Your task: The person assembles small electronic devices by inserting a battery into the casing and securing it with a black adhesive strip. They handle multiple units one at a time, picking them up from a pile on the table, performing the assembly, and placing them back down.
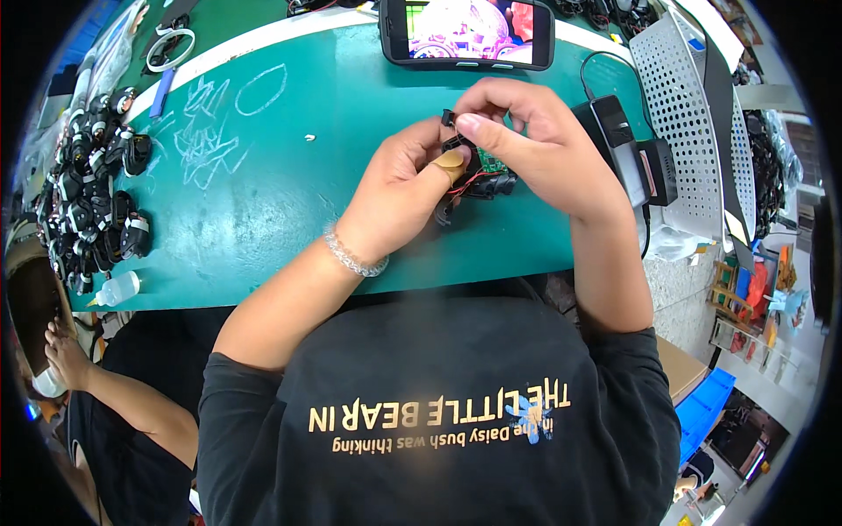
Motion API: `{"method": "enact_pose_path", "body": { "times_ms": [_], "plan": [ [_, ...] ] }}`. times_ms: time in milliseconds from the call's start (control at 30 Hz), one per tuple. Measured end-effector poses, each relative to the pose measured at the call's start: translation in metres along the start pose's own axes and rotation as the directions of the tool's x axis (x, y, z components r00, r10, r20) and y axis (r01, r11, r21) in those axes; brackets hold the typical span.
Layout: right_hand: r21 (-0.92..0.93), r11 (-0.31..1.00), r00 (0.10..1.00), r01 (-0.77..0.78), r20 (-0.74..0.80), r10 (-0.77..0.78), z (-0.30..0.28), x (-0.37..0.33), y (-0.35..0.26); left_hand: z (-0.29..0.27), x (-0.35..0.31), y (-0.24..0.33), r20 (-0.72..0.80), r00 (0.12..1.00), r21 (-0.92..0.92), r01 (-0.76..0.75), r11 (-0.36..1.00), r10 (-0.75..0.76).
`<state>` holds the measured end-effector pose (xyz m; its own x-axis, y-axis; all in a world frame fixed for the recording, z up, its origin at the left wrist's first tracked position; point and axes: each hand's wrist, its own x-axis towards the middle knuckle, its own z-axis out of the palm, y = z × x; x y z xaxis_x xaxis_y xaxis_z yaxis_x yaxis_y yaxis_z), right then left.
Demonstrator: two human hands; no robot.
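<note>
Over the green table mat (289, 202), my left hand (399, 188) closes on a small black device with a green circuit board (493, 163) and thin red wires. A yellow finger cot (452, 165) covers my left thumb, which presses near the board. My right hand (548, 145) pinches a small black plastic piece (448, 117) between thumb and forefinger, just above the left fingertips. The fingers hide part of the device, so I cannot tell whether the piece is attached to it.
A phone (469, 65) playing a picture stands at the far edge. Several black assemblies (92, 188) are heaped at left beside a small dropper bottle (118, 287). Black boxy devices with a cable (621, 145) and a white perforated basket (680, 105) stand at right. Another person's hand (68, 358) shows at lower left.
</note>
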<state>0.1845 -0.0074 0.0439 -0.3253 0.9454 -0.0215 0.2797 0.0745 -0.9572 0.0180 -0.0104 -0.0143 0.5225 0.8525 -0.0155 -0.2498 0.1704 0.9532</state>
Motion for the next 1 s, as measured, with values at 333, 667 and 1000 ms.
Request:
{"method": "enact_pose_path", "body": {
  "times_ms": [333,667,1000],
  "plan": [
    [0.181,0.983,0.998,-0.026,0.052,0.017,-0.002,-0.003,0.017,-0.001,0.0,0.007,-0.02,0.995,-0.044,0.092,0.995,-0.093],
    [0.286,0.957,0.999,-0.036,0.04,0.026,0.003,-0.02,0.026,-0.007,0.002,0.008,-0.033,0.99,-0.253,0.122,0.96,-0.135],
    [-0.1,0.98,0.912,0.169,-0.36,-0.194,0.021,-0.02,0.026,-0.006,0.006,0.013,-0.116,0.971,-0.445,0.138,0.885,-0.21]
  ]
}}
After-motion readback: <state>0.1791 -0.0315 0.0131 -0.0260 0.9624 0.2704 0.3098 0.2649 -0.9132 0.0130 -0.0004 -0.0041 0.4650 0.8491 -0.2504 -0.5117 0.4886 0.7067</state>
